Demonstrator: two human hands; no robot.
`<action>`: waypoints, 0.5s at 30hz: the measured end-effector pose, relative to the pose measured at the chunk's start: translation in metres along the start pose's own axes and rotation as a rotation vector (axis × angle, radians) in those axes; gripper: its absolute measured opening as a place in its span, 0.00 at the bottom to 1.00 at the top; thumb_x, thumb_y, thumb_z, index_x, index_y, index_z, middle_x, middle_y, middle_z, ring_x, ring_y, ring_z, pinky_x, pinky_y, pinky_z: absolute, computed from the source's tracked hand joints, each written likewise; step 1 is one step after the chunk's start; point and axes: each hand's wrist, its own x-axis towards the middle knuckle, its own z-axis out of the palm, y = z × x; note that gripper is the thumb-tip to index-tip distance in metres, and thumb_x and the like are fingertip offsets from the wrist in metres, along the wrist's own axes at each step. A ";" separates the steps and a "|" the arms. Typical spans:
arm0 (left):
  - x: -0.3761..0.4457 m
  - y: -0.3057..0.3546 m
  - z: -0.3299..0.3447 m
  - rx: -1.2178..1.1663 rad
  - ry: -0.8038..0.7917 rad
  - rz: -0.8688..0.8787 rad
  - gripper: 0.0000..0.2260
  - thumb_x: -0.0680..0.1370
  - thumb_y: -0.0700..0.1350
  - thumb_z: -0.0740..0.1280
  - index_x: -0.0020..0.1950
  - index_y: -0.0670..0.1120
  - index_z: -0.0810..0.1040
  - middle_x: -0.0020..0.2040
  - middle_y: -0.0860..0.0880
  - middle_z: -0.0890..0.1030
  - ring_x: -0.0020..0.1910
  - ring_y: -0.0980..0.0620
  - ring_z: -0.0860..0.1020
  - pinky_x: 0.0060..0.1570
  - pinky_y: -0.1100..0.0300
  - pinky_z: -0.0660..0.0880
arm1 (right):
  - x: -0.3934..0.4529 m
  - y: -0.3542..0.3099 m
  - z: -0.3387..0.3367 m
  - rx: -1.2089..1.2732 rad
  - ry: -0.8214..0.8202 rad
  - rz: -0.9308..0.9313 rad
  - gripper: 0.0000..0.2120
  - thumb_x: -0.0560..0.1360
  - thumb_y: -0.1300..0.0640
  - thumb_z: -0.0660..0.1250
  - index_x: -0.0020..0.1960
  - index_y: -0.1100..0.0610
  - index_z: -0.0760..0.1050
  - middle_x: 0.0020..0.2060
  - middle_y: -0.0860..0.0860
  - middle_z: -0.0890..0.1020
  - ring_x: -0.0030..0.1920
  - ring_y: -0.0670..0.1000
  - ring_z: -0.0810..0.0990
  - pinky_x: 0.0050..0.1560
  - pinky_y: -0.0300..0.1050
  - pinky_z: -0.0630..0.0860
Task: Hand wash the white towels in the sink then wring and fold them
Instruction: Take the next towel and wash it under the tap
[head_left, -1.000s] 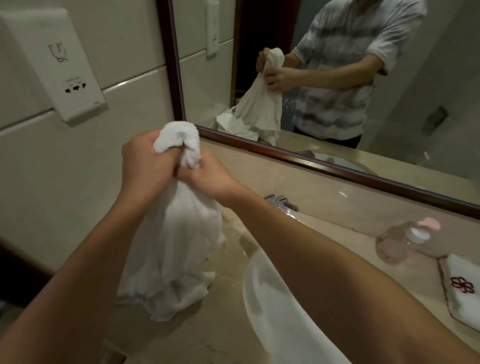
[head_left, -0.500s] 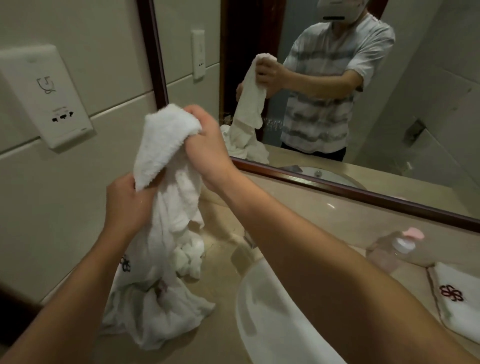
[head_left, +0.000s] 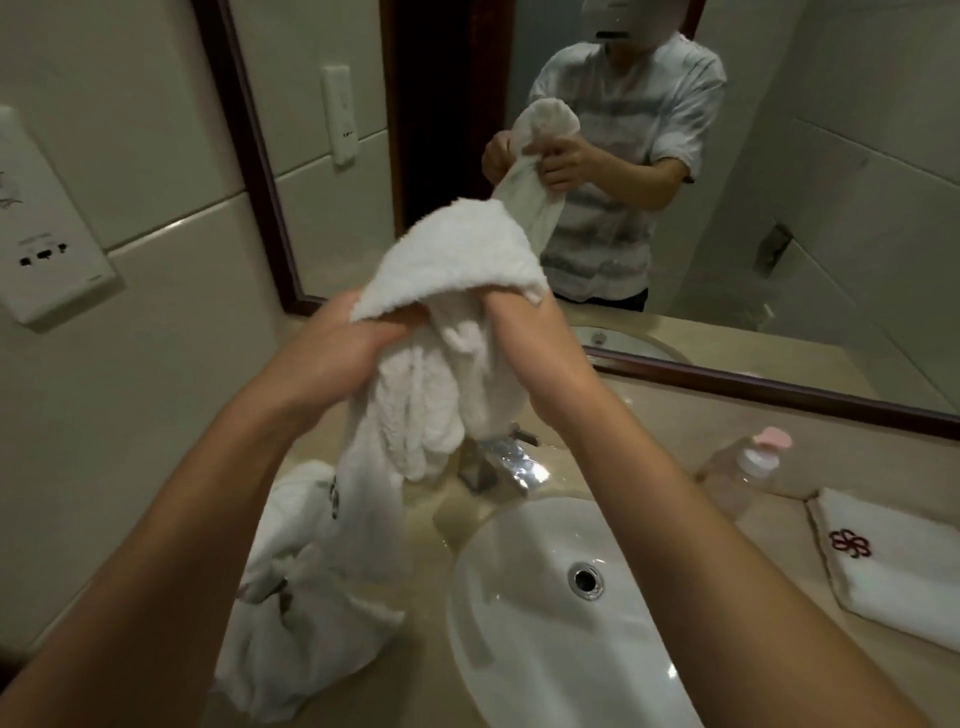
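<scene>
The white towel (head_left: 426, 374) hangs in the centre of the frame, bunched into a thick rope between two hands, its top end flopping over them like a cap and its tail trailing down to a crumpled heap on the counter (head_left: 670, 426) at lower left, beside the sink (head_left: 519, 649) and not over it. The left hand (head_left: 332, 353) grips the bundle from the left with fingers curled round it, and the right hand (head_left: 524, 332) clamps it from the right, fingers buried in the folds, so both are closed tight on the cloth. Whether the heap at lower left is all one towel or a second one lying under it is hard to tell, since the folds merge there. The step in hand looks like wringing: to do it well the hands should turn in opposite directions, work down the length a section at a time, and shift the whole bundle right so that any water falls into the basin and not onto the marble. Keeping the tail lifted would stop it soaking up runoff again. Just behind the towel stands the chrome tap (head_left: 506, 460); to the right of it a clear bottle with a pink cap (head_left: 748, 467), and at the right edge a folded towel with a red flower mark (head_left: 893, 566). Across the top the mirror (head_left: 857, 234) reflects the person at work, and a wall socket panel (head_left: 47, 260) sits at the left edge.
</scene>
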 end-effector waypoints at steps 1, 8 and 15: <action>-0.002 0.003 0.010 -0.023 -0.088 -0.013 0.07 0.74 0.45 0.70 0.50 0.55 0.81 0.45 0.60 0.85 0.47 0.61 0.83 0.46 0.67 0.77 | -0.009 0.004 -0.011 -0.015 0.024 0.036 0.11 0.84 0.54 0.56 0.46 0.43 0.72 0.46 0.43 0.78 0.48 0.43 0.76 0.57 0.48 0.74; -0.009 0.006 0.087 -0.008 -0.469 0.008 0.07 0.77 0.44 0.69 0.51 0.56 0.80 0.48 0.55 0.85 0.47 0.56 0.83 0.44 0.65 0.78 | -0.081 0.019 -0.104 -0.125 0.239 0.187 0.19 0.84 0.51 0.58 0.36 0.39 0.74 0.31 0.32 0.74 0.31 0.23 0.71 0.45 0.19 0.68; -0.027 -0.067 0.210 0.921 -0.338 0.265 0.06 0.75 0.54 0.64 0.48 0.54 0.75 0.43 0.52 0.78 0.48 0.46 0.77 0.40 0.57 0.65 | -0.145 0.065 -0.169 -0.279 0.339 0.319 0.17 0.76 0.50 0.59 0.42 0.62 0.78 0.37 0.60 0.82 0.45 0.50 0.79 0.47 0.48 0.76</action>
